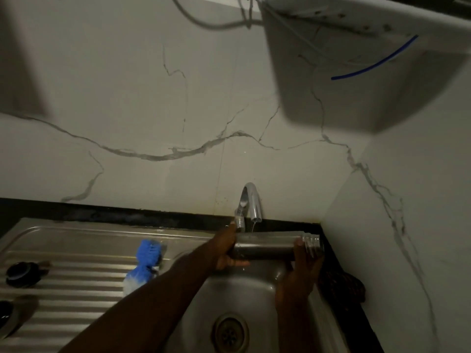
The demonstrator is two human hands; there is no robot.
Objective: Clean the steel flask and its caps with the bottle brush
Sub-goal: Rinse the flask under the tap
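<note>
I see the left hand with fingers curled around the base of the steel flask; the right hand fingers clamp it near its threaded neck. The flask lies horizontal under the tap, over the sink basin. A blue bottle brush and a dark cap rest on the ribbed drainboard. A veined marble wall stands behind.

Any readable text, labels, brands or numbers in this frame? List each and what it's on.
None readable.
Grey steel flask, held sideways under the chrome tap by left hand and right hand: no visible marking.
Blue bottle brush on the ribbed steel drainboard: no label.
Black caps: too dark to tell.
</note>
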